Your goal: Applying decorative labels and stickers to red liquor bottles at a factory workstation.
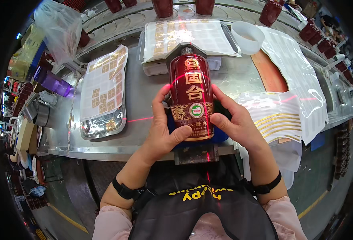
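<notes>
A dark red glossy bottle point(190, 92) with gold lettering and a gold patterned band lies before me, its neck pointing away. A round white and green label point(196, 110) sits on the band. Along the bottle's left side is my left hand point(163, 126), fingers at the edge and thumb near the lower front. My right hand point(235, 118) grips the opposite side, its thumb pressed by the band. Behind the neck shows a dark angular rest point(204, 54), and a dark block point(196, 155) juts out below the base. Thin red light lines cross the bottle.
Sticker sheets point(104, 82) rest on a metal tray at left; more sheets point(184, 36) lie on a tray behind. At right are a white plastic ring point(247, 38) and sheets of curved gold strips point(278, 120). A purple cup point(52, 81) stands far left. Red bottles point(162, 7) line the back.
</notes>
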The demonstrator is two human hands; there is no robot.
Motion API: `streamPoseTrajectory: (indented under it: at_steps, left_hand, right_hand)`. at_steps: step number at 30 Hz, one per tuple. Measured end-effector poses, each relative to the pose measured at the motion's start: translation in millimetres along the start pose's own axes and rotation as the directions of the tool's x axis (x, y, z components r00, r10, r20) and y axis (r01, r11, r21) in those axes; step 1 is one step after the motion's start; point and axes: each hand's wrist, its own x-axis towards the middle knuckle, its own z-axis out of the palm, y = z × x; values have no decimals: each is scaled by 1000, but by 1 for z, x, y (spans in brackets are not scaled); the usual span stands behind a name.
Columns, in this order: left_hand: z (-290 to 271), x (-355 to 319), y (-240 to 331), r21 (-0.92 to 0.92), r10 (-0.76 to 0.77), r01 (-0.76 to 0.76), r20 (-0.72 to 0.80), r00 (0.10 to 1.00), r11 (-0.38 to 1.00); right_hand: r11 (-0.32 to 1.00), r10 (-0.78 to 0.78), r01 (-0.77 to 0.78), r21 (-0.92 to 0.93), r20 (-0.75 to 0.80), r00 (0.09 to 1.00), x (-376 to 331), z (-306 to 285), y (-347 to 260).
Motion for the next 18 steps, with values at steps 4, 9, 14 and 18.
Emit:
streamPoseTrajectory:
  at_steps: [4, 9, 14, 18]
  left_hand:
    - [0, -2, 2, -18, -41, 41, 19, 999, 999]
    - [-1, -1, 1, -23, -4, 4, 13, 1000, 1000]
    - [2, 2, 1, -8, 25, -26, -43, 999, 1000]
    - [9, 3, 0, 132, 65, -45, -147, 987, 990]
  right_hand:
    - [991, -45, 47, -121, 19, 999, 1, 1, 2]
    - [995, -33, 34, -95, 12, 999, 0, 1, 4]
    - [995, -8, 11, -99, 36, 999, 1, 0, 1]
    - [980, -49, 39, -193, -49, 998, -1, -1, -22]
